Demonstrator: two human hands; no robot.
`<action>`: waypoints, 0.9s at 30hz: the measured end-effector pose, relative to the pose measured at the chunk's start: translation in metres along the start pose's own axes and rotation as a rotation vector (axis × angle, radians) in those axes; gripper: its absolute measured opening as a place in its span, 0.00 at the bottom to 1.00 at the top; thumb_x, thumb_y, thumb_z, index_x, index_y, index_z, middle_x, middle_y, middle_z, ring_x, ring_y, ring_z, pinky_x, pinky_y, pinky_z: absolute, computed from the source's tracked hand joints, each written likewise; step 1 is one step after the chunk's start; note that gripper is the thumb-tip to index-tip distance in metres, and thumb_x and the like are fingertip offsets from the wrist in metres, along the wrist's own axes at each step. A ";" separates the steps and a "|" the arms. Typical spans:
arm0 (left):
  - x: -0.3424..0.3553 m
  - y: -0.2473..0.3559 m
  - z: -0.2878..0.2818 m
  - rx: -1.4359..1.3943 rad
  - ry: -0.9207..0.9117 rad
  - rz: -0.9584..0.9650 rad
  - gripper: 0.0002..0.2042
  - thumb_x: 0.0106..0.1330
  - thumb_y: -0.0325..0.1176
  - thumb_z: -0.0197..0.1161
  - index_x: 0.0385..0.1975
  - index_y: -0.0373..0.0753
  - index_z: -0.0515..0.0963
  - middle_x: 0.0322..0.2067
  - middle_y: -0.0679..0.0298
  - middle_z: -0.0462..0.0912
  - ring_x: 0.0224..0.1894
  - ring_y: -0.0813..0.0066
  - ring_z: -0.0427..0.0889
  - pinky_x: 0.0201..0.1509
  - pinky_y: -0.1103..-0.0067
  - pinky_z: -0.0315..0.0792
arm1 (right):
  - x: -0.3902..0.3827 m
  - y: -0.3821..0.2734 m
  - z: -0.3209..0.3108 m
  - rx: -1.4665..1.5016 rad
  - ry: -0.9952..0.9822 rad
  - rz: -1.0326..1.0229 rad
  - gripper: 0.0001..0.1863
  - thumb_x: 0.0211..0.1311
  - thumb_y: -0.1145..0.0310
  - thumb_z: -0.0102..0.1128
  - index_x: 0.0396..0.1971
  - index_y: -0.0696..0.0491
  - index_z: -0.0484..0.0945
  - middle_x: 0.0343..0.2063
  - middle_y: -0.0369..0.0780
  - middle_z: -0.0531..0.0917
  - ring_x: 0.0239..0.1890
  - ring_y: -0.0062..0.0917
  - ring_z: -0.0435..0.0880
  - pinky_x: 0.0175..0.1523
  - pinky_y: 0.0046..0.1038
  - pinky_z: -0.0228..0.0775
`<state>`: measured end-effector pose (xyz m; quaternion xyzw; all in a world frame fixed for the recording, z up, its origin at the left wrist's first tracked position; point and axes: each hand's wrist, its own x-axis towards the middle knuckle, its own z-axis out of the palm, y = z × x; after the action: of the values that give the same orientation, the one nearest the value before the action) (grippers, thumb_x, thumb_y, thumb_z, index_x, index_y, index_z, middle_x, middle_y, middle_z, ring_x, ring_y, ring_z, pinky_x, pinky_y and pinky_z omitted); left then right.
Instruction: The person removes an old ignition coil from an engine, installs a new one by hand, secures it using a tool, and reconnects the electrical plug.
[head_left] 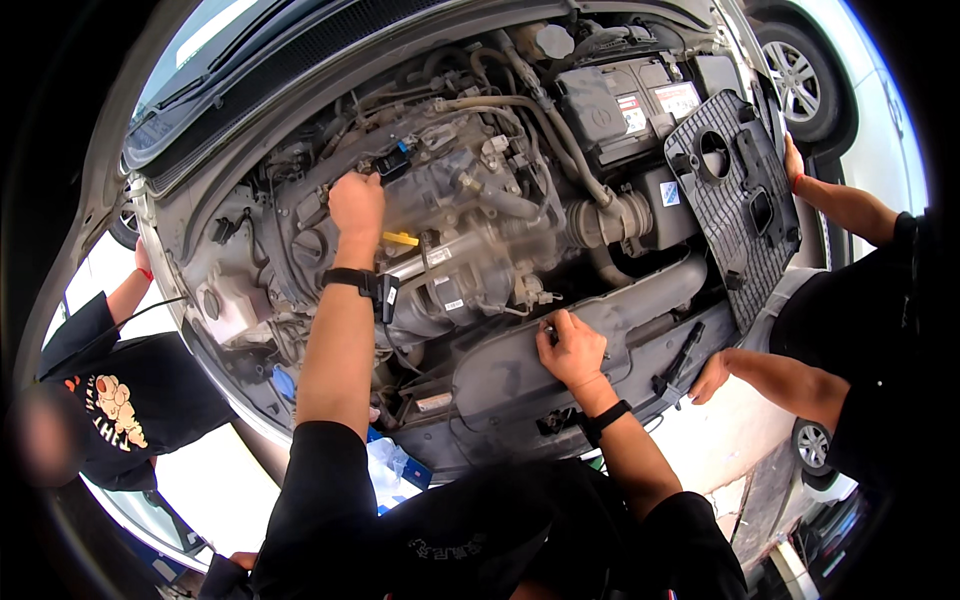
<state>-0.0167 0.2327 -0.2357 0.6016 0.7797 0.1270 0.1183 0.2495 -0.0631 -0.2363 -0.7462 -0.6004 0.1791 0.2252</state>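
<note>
My left hand [356,210] has its fingers closed at a small black engine component [390,160] with a blue tab, high on the engine [470,230]; its fingertips are partly hidden there. Just right of its wrist are a yellow dipstick handle [400,239] and a loose black connector piece on a cable [389,298]. My right hand [572,348] is curled above the dark front duct [500,385], fingers closed round something small and dark that I cannot make out.
The battery [605,110] sits at upper right, with a black grid-backed cover [740,270] beside it. One person [830,390] leans on the right fender, hand near the front edge; another [140,400] stands at left. A white reservoir [232,305] lies left.
</note>
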 end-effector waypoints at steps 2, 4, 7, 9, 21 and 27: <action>0.002 -0.004 0.006 -0.008 0.019 0.015 0.12 0.63 0.38 0.68 0.35 0.35 0.89 0.35 0.46 0.88 0.42 0.46 0.88 0.50 0.61 0.80 | 0.000 -0.002 -0.001 -0.014 0.001 -0.001 0.08 0.55 0.63 0.68 0.29 0.45 0.77 0.24 0.34 0.82 0.25 0.36 0.84 0.27 0.37 0.73; 0.004 -0.005 0.011 -0.003 0.038 0.007 0.13 0.63 0.41 0.70 0.36 0.36 0.89 0.34 0.46 0.88 0.42 0.47 0.88 0.50 0.61 0.79 | 0.000 -0.001 -0.001 -0.016 0.006 -0.006 0.07 0.55 0.64 0.68 0.29 0.45 0.77 0.24 0.34 0.82 0.25 0.36 0.84 0.27 0.37 0.73; 0.002 0.002 0.008 0.044 0.002 -0.028 0.13 0.63 0.40 0.70 0.36 0.36 0.89 0.35 0.46 0.88 0.42 0.47 0.88 0.50 0.62 0.79 | 0.000 0.000 0.000 -0.005 0.017 -0.012 0.07 0.55 0.64 0.68 0.29 0.45 0.77 0.24 0.34 0.82 0.24 0.36 0.83 0.27 0.37 0.73; 0.000 0.007 0.000 0.018 0.000 -0.043 0.12 0.63 0.38 0.68 0.35 0.36 0.89 0.35 0.46 0.88 0.42 0.46 0.88 0.50 0.61 0.80 | 0.000 0.000 0.000 -0.008 0.014 -0.012 0.08 0.55 0.63 0.68 0.30 0.45 0.77 0.24 0.34 0.82 0.24 0.36 0.83 0.27 0.37 0.73; 0.000 0.007 -0.003 0.038 -0.014 -0.035 0.12 0.63 0.39 0.68 0.35 0.36 0.88 0.35 0.45 0.88 0.41 0.45 0.87 0.50 0.60 0.80 | -0.001 0.001 0.001 -0.015 0.005 -0.010 0.08 0.54 0.63 0.69 0.29 0.45 0.77 0.23 0.34 0.82 0.25 0.35 0.84 0.27 0.37 0.73; 0.000 -0.002 0.006 -0.002 0.019 0.016 0.12 0.63 0.39 0.68 0.35 0.35 0.88 0.35 0.45 0.87 0.41 0.45 0.87 0.49 0.60 0.80 | -0.001 0.001 0.001 -0.024 0.010 -0.010 0.08 0.54 0.63 0.69 0.29 0.45 0.77 0.23 0.34 0.82 0.25 0.35 0.84 0.27 0.37 0.73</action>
<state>-0.0171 0.2329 -0.2420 0.6065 0.7757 0.1347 0.1105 0.2490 -0.0644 -0.2379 -0.7465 -0.6052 0.1673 0.2202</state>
